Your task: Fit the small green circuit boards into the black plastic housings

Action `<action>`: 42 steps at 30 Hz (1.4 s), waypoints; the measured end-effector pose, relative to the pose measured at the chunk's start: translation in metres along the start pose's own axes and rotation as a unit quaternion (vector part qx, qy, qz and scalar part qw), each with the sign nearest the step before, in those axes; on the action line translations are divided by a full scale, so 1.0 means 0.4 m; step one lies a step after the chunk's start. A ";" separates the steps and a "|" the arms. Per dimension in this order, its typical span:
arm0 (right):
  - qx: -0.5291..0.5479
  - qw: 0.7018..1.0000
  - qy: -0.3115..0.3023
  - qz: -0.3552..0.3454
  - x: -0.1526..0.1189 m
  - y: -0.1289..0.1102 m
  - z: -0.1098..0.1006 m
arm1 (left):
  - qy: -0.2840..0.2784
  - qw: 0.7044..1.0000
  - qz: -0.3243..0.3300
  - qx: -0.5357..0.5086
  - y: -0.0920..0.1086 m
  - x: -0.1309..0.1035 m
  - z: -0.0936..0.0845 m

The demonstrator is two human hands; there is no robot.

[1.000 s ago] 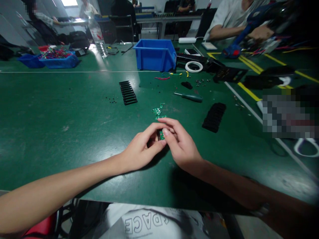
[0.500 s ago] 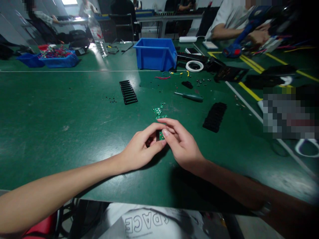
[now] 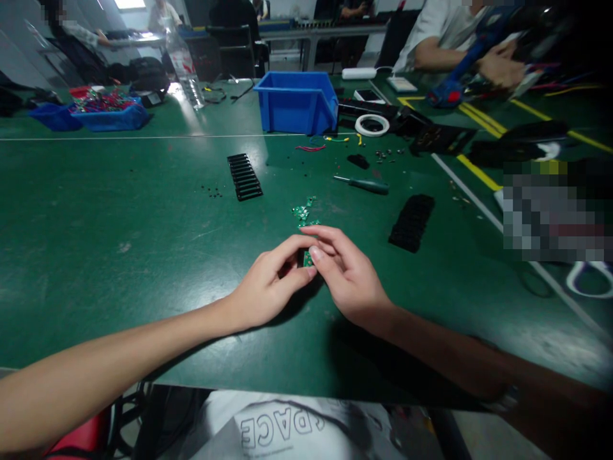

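Note:
Between both hands, low over the green table, is a small green circuit board (image 3: pixel 307 259), mostly covered by fingers. My left hand (image 3: pixel 272 281) curls round it from the left, thumb and fingers closed. From the right, my right hand (image 3: pixel 347 275) presses its thumb on the board, its fingers meeting the left fingertips. A dark edge shows beside the board; what it belongs to is hidden. Just beyond the fingertips lies a loose pile of small green circuit boards (image 3: pixel 302 212). Farther off are a black slotted frame (image 3: pixel 244 177) on the left and a black ribbed part (image 3: pixel 412 223) on the right.
A green-handled screwdriver (image 3: pixel 366 185) lies beyond the right hand. At the back stand a blue bin (image 3: pixel 297 102), a tape roll (image 3: pixel 372 125), a plastic bottle (image 3: pixel 186 70) and a blue tray of wires (image 3: pixel 110 116). A person's hands (image 3: pixel 500 67) work at the upper right.
The view has shifted very slightly. Both hands keep nearly the same grip on the board; no other movement on the table is visible.

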State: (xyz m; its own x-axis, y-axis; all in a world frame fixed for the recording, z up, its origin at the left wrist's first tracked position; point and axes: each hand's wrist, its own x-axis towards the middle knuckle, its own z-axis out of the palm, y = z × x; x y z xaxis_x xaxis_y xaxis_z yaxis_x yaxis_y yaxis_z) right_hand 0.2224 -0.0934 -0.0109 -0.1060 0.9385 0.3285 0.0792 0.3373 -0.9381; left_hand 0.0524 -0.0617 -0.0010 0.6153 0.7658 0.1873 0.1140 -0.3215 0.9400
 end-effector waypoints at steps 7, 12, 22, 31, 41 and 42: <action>-0.012 1.000 0.004 -0.010 0.002 0.000 0.001 | -0.004 1.000 -0.003 -0.010 0.001 0.002 0.001; -0.016 1.000 0.008 -0.005 0.001 -0.005 0.002 | 0.003 1.000 0.001 -0.003 0.001 0.002 0.003; -0.006 1.000 0.001 0.008 -0.001 -0.002 0.002 | -0.001 1.000 -0.002 0.022 0.006 0.000 0.004; -0.010 1.000 0.006 0.028 -0.001 -0.006 -0.002 | -0.004 1.000 0.024 0.001 0.007 -0.005 -0.001; -0.024 0.999 -0.002 0.027 -0.007 0.005 0.001 | 0.078 0.995 0.021 0.065 0.007 -0.004 0.016; -0.032 0.999 -0.001 0.026 -0.007 0.006 0.002 | 0.082 0.994 0.018 0.071 0.007 -0.002 0.018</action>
State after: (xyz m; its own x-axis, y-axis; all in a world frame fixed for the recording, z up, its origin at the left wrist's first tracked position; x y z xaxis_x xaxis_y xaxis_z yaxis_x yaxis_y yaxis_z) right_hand 0.2222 -0.0955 -0.0142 -0.1024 0.9546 0.2797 0.1470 0.2926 -0.9449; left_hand 0.0577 -0.0673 -0.0004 0.4874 0.8291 0.2739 0.2112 -0.4163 0.8843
